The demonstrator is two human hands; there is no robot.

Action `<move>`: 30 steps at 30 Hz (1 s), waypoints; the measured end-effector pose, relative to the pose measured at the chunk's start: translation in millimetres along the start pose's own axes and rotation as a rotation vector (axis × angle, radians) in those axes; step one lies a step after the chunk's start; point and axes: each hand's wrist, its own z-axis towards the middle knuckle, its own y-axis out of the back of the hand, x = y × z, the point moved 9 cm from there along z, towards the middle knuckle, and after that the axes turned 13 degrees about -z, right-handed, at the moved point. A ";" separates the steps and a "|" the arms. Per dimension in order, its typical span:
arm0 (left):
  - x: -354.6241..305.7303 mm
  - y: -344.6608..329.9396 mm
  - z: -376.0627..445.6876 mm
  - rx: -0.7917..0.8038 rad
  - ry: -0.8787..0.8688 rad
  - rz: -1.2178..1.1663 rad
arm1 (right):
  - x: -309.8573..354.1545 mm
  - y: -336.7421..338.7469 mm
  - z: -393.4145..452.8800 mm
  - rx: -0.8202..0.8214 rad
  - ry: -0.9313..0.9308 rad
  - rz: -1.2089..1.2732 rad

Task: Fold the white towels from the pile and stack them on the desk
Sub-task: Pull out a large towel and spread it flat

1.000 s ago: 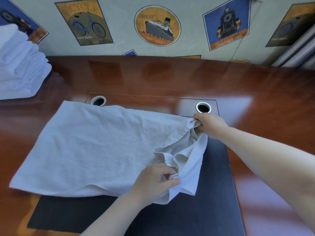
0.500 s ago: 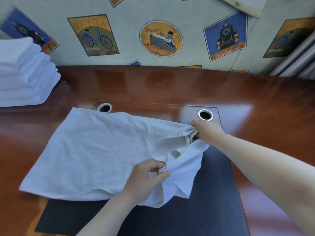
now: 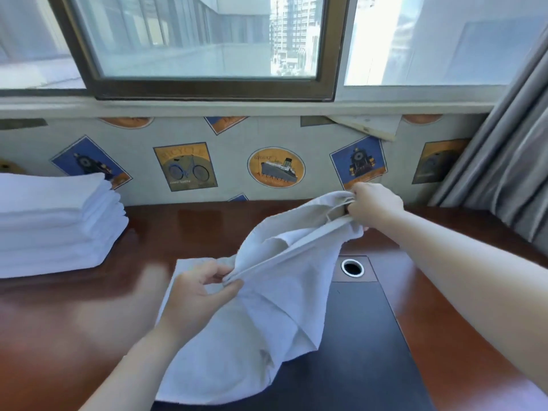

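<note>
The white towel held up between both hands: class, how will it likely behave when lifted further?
The towel is probably floppy: it sags between the left hand and right hand. Likely light, since pinches hold it. Its lower part drapes on the desk.

The white terry towel (image 3: 267, 307) is up off the glossy red-brown wooden desk (image 3: 89, 307) now, no longer spread flat across it. The right hand (image 3: 375, 204) lifts its bunched corner high above the desk, the left hand (image 3: 198, 295) raises the other corner, and a taut hem stretches between them. Only the towel's lower part lies on the desk.
</note>
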 end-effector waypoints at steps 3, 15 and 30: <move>-28.7 38.7 22.5 -0.023 -0.064 -0.010 | 4.4 40.8 -3.5 0.023 -0.051 0.073; -162.4 125.8 103.7 -0.146 -0.492 0.199 | 23.9 140.6 -30.2 0.138 -0.154 0.132; -139.0 159.6 111.4 -0.400 -0.401 0.153 | 67.7 147.1 -56.3 0.061 0.036 0.042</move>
